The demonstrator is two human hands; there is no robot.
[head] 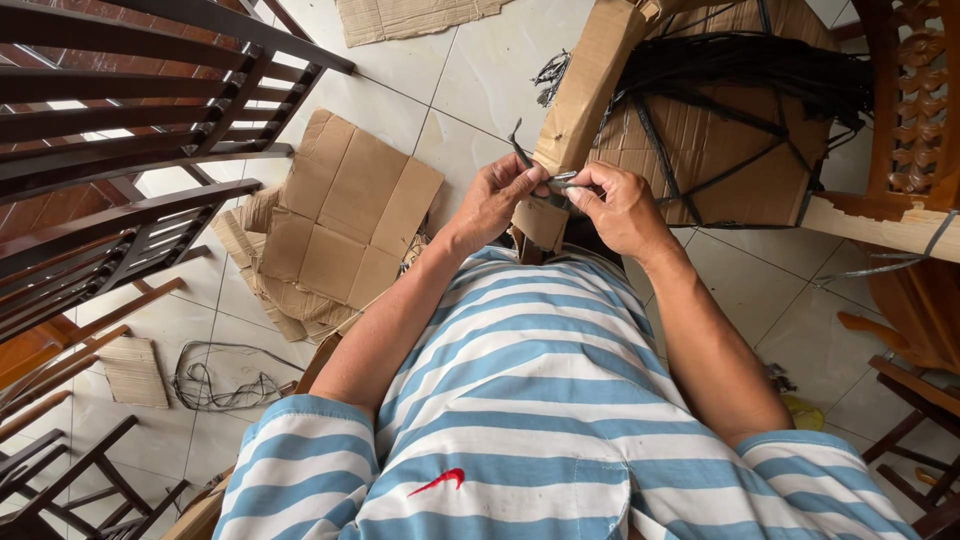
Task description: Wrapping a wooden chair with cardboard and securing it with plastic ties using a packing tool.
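Note:
My left hand [497, 198] and my right hand [617, 207] meet in front of my striped shirt. Both pinch a thin dark strip [521, 147] whose loose end sticks up to the left of my left fingers. A small metal tool [562, 180] sits between my two hands; which hand holds it is hard to tell. Just beyond my hands lies a cardboard piece [585, 85] with a bundle of black strips [745, 60] draped over it.
Dark wooden chair frames [120, 120] are stacked at the left. Flattened cardboard [345, 215] and a coil of wire [215, 380] lie on the white tiled floor. Carved wooden furniture [910, 110] stands at the right.

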